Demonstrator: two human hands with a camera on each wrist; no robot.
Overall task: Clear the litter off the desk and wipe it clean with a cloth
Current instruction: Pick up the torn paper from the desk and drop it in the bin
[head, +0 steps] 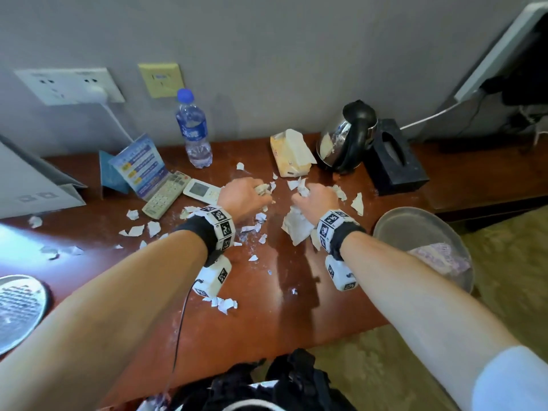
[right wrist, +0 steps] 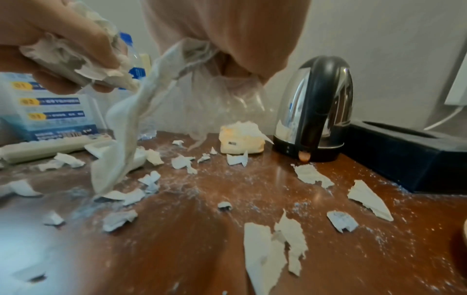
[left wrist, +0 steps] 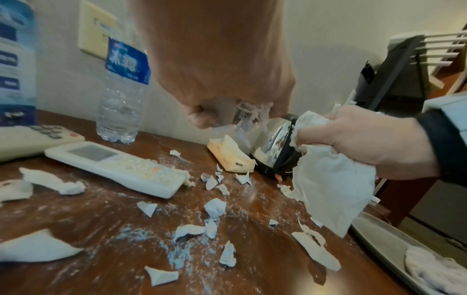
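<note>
Soft indoor light; glare on desk (head: 281, 307) at left; wide-angle bending at edges; wrist views blurred.

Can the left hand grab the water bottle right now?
Probably not yet: the left hand already grips tissue scraps. The water bottle stands uncovered by the wall, so the way looks free.

Head view high above desk (head: 267, 307); both wrist views low, close, sharing kettle (left wrist: 275, 151).

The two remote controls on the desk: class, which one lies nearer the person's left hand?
The white remote control with the grey screen: its end almost reaches the left hand. The button-covered remote control lies farther left.
</note>
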